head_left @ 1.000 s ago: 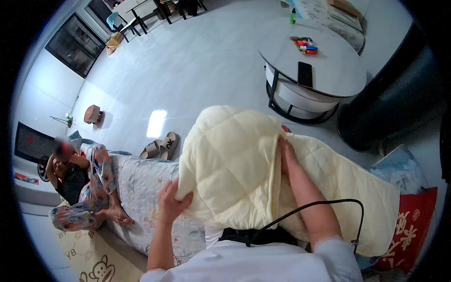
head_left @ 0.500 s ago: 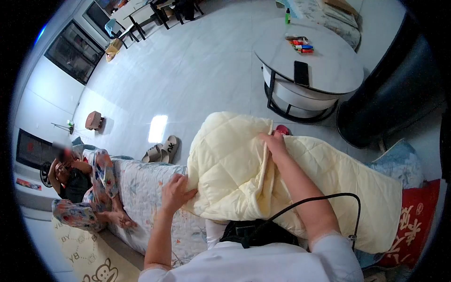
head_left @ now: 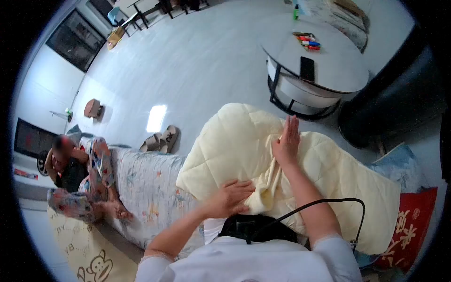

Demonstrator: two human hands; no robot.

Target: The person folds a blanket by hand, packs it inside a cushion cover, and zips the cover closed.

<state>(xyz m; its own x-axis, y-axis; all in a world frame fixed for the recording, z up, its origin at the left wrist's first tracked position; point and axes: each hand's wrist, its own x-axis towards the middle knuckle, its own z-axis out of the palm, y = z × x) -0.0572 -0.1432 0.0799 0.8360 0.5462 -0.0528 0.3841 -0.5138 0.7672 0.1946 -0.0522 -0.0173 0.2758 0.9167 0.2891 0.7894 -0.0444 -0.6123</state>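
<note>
A cream quilted blanket (head_left: pixel 225 141) lies across my lap, its left part folded over into a thick bundle and its right part spread to the side. My left hand (head_left: pixel 235 195) rests flat on the lower edge of the folded part, fingers stretched to the right. Higher up, my right hand (head_left: pixel 287 144) stands on edge along the fold crease, with fingers straight and pointing away from me. Neither hand grips the fabric. Between the two hands the cloth bunches into wrinkles.
A person (head_left: pixel 73 164) reclines at the left of the patterned sofa cover (head_left: pixel 145 188). Slippers (head_left: pixel 162 139) lie on the floor. Ahead right stands a round table (head_left: pixel 338 70) with a phone (head_left: pixel 307 69). A red cushion (head_left: pixel 411 225) lies at my right; a black cable (head_left: pixel 329 201) crosses my right arm.
My left hand has let go of the blanket's left edge and moved right onto the fold. My right hand has released its pinch and straightened. The folded part has spread flatter and leftward.
</note>
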